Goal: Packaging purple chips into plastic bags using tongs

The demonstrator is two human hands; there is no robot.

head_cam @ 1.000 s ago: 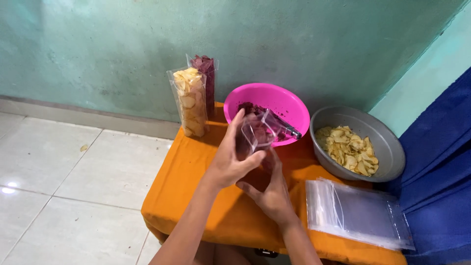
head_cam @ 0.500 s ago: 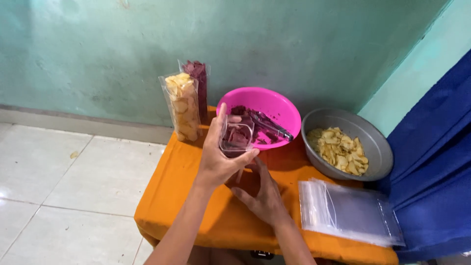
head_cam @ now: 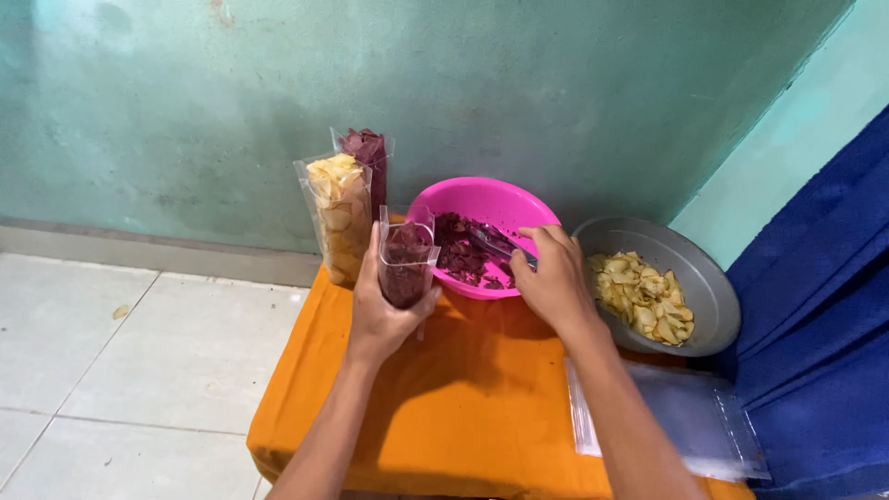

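My left hand (head_cam: 381, 313) holds a clear plastic bag (head_cam: 405, 256) upright, its mouth open and its lower part filled with dark purple chips. My right hand (head_cam: 554, 276) reaches to the rim of the pink bowl (head_cam: 488, 197) and grips metal tongs (head_cam: 491, 243) that lie among the purple chips (head_cam: 457, 256) inside. The bowl stands on a small table with an orange cloth (head_cam: 444, 398).
Two filled bags, one of yellow chips (head_cam: 338, 216) and one of purple chips (head_cam: 368, 152), stand against the green wall. A grey metal basin (head_cam: 707, 287) of yellow chips sits on the right. A stack of empty clear bags (head_cam: 690, 418) lies at the front right, next to blue fabric (head_cam: 820, 306).
My right hand left the bottom of the bag and moved right to the tongs in the pink bowl. My left hand shifted the bag left and lower, beside the bowl.
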